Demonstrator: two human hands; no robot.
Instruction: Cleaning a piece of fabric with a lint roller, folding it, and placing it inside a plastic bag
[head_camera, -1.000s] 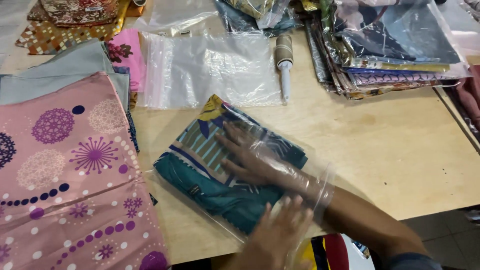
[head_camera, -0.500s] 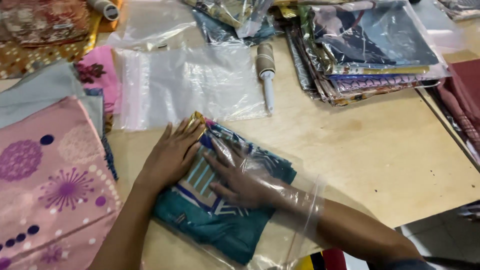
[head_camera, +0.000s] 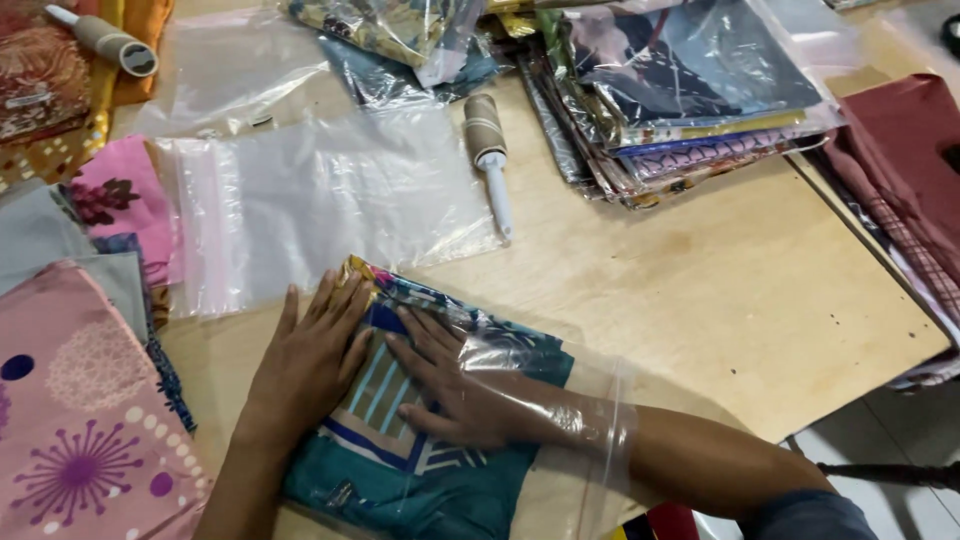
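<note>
A folded teal cloth (head_camera: 400, 480) with blue, yellow and striped print lies on the wooden table (head_camera: 720, 290), partly inside a clear plastic bag (head_camera: 590, 390). My right hand (head_camera: 460, 390) is inside the bag up to the wrist, palm flat on the cloth. My left hand (head_camera: 315, 355) lies flat on the cloth's left edge, outside the bag, fingers spread.
Empty clear zip bags (head_camera: 320, 200) lie just beyond the cloth. A lint roller (head_camera: 490, 150) lies beside them, another lint roller (head_camera: 105, 40) at the far left. Bagged cloths (head_camera: 690, 100) are stacked at the back right. Pink patterned fabric (head_camera: 80, 420) is piled at the left, dark red cloth (head_camera: 900, 160) at the right.
My left hand came from the near edge up onto the cloth's left side. My right hand slid deeper into the bag. The view shifted closer.
</note>
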